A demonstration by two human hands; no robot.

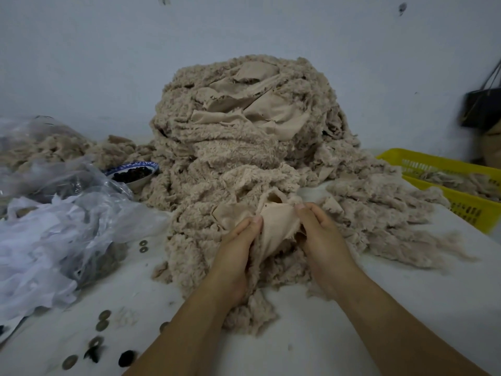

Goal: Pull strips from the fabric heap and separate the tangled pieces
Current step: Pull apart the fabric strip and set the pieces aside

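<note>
While I watch from the head camera, plastic bags [67,213] lie at the far left of the table [406,308], with coins [103,320] in front of them and a bowl [135,172] behind. The heap [244,131] rises at centre. At its near foot the left hand [238,248] pinches a strip [276,226], thumb against curled fingers. The right hand [320,234] grips the same strip beside it. A basket [447,180] sits far right.

Fabric heap [244,147] mid-table, bags [54,226] left, basket [461,202] right.
</note>
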